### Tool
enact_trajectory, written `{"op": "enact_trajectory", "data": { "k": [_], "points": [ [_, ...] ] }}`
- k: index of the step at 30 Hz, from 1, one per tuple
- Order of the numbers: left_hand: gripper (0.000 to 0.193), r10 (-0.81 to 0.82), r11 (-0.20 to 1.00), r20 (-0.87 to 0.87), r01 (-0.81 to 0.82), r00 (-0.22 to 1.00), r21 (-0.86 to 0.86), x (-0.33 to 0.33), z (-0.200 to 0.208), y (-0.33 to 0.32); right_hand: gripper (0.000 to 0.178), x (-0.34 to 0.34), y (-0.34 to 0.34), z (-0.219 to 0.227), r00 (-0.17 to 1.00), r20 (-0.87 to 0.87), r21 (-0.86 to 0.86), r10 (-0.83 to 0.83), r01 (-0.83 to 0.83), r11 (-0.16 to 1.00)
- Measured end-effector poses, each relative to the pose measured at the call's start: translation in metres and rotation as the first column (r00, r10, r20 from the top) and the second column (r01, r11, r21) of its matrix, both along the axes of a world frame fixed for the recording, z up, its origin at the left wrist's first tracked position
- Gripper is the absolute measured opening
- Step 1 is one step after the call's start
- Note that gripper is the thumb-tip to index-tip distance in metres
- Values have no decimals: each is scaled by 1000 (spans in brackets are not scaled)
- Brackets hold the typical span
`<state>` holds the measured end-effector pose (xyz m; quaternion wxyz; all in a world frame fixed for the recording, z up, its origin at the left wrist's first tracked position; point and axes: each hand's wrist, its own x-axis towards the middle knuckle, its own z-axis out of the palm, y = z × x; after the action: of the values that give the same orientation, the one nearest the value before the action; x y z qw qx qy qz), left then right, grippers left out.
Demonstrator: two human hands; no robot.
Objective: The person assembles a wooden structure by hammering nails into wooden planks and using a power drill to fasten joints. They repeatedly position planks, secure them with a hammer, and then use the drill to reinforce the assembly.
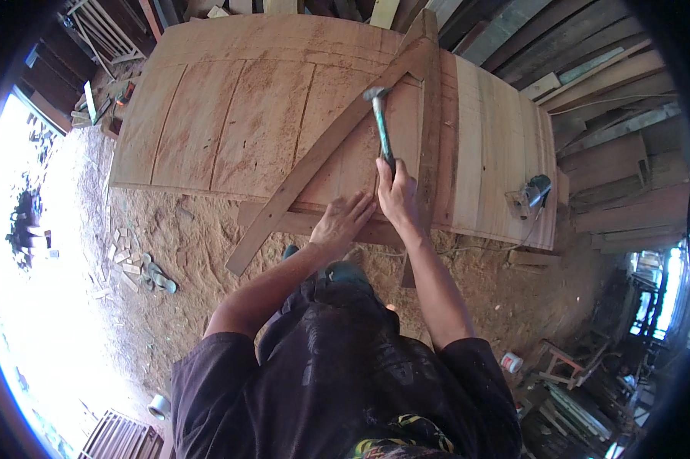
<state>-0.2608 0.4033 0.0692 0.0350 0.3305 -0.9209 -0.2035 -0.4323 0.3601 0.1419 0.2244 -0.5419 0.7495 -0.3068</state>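
My right hand [398, 193] is closed round the dark lower handle of a hammer [381, 126], whose metal head points away from me over the work. Beside it, my left hand [345, 222] lies with its fingers stretched out, resting on wood at the near edge; whether anything small is under the fingertips cannot be seen. Around both hands is an A-shaped wooden frame [314, 161], its two long legs meeting at the far side and a crosspiece running near me. It lies on a broad reddish wooden panel [268, 115] strewn with sawdust.
Paler boards [502, 145] continue the panel on the right, where a green power tool [532, 195] with a cord stands. Planks [605, 145] are stacked at the far right. Sandals [157, 275] lie on the sawdust-covered floor [199, 252]. A white tub [512, 362] is behind right.
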Motion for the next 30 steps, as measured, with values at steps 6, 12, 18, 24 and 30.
{"op": "enact_trajectory", "data": {
  "k": [6, 12, 18, 24, 30],
  "points": [
    [85, 1, 999, -26, -2, 1000, -38, 2, -1, 2, 51, 3, -20, -31, 984, -179, 238, 3, 40, 970],
    [78, 33, 999, -29, -34, 999, -32, 7, -3, 0, 44, 16, -17, -20, 996, -87, 69, -37, 43, 997],
    [91, 36, 999, -49, -34, 998, 31, 1, -2, 0, 39, -39, -17, -30, 934, 355, 324, -31, -92, 942],
    [94, 42, 999, -49, -41, 998, 21, -3, -3, 2, 43, -136, 9, -27, 572, 696, 340, -433, 269, 901],
    [90, 43, 999, 32, -43, 999, 2, -3, 6, 3, 37, -292, -12, -34, 668, 593, 133, -450, 470, 873]
  ]
}}
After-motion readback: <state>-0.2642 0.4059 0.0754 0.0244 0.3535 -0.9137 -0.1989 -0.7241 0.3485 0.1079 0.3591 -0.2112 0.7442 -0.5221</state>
